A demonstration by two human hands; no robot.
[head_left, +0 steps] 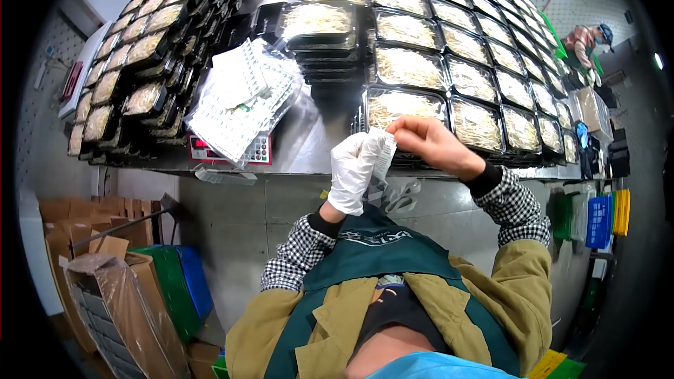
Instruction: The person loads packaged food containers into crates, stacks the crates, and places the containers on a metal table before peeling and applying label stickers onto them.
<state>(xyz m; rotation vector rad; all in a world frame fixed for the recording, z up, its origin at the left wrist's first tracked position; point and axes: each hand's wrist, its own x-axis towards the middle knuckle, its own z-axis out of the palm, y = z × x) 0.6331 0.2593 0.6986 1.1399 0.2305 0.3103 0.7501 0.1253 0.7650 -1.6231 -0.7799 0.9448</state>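
My left hand (pixel 353 168), in a white glove, is closed on a strip of printed labels (pixel 383 161) in front of my chest. The bare fingers of my right hand (pixel 437 142) are pinched together at the strip's top end; whether they hold a label is too small to tell. Just beyond both hands, at the table's front edge, sits a black tray of pale, thin strands (pixel 404 107) under clear film. Further left, a clear bag with printed label sheets (pixel 242 95) lies over a red-edged scale (pixel 263 149).
Stacks of filled trays (pixel 147 49) rise at the left, and more rows (pixel 470 81) cover the right. Cardboard boxes (pixel 105 238) and a green crate (pixel 165 281) stand on the floor at left. Another person (pixel 584 45) is at the far right, near a blue crate (pixel 599 221).
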